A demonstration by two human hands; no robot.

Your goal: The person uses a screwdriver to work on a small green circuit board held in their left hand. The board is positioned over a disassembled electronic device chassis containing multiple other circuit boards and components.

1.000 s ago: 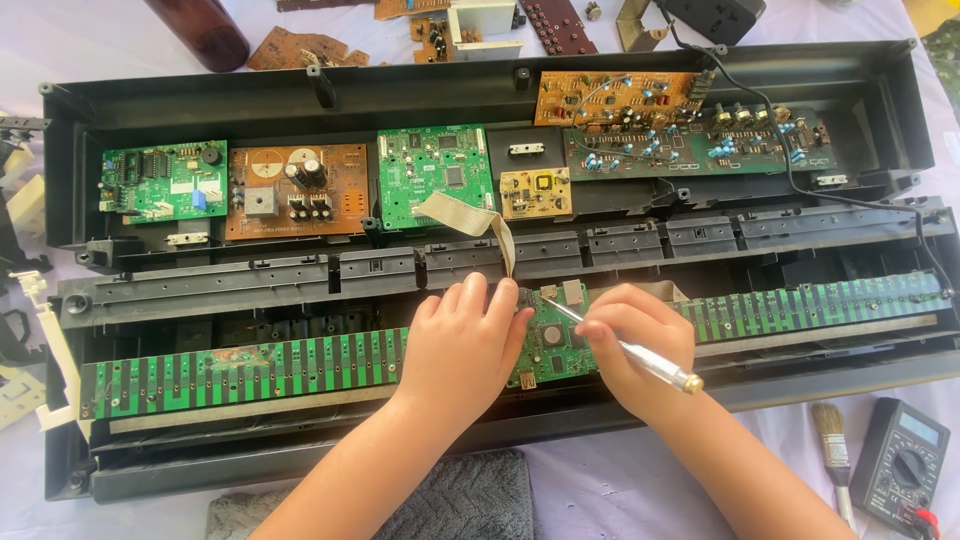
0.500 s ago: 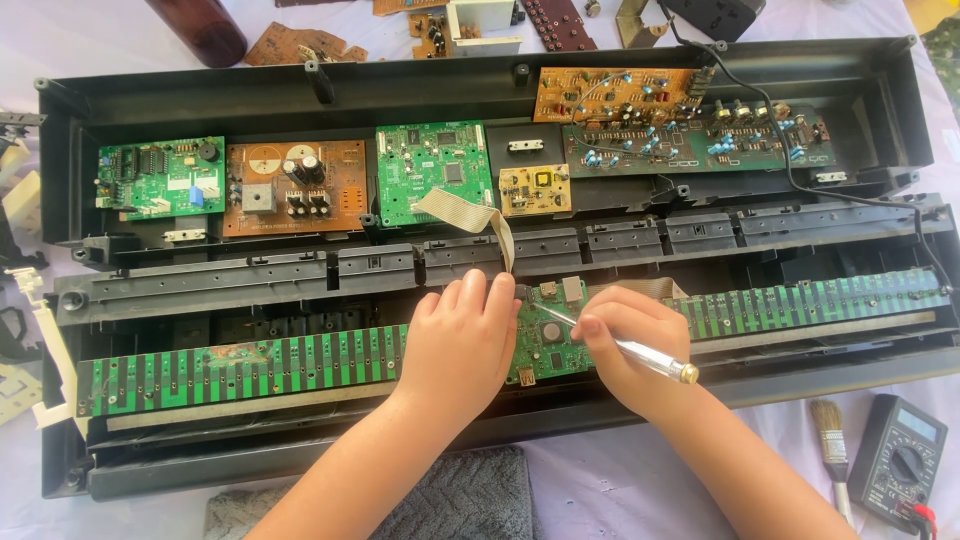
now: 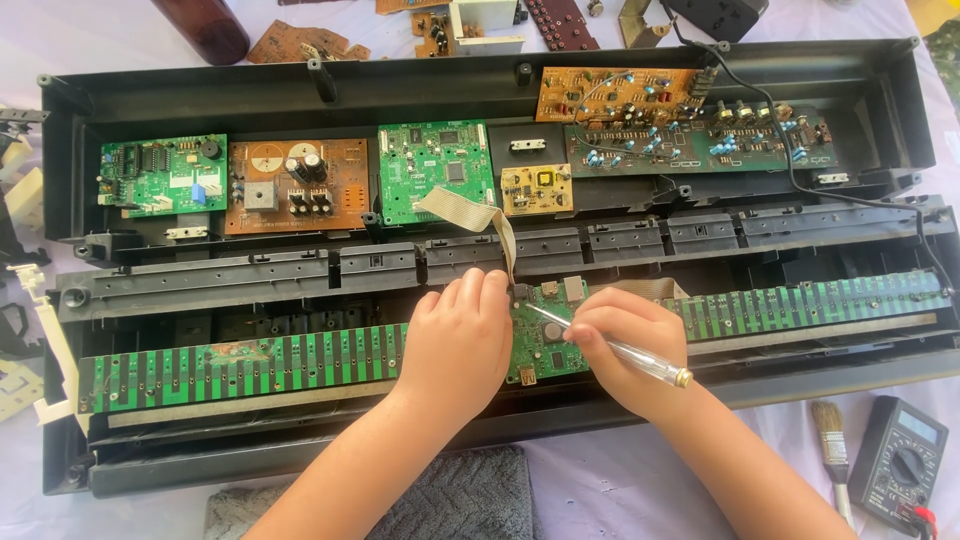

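Two hands worked over the small green circuit board [image 3: 545,340] at the middle of the opened keyboard case [image 3: 480,90], and little had changed across the last second. The screwdriver [image 3: 610,345] had kept its slant, with its tip held at the board's upper left corner, so the work at that spot seemed unfinished. Its long axis ran diagonally, tip up and to the left toward the grey ribbon cable [image 3: 470,212], clear handle down and to the right. The right hand [image 3: 625,350] stayed closed around the handle. The left hand [image 3: 458,340] stayed flat, fingers together, pressing just left of the board over the long green key-contact strip [image 3: 240,365].

Behind the board, toward the case's back wall, sat a row of other circuit boards [image 3: 300,185]. Right of the case, on the bench [image 3: 600,490], lay a paintbrush [image 3: 830,440] and a multimeter [image 3: 905,465].
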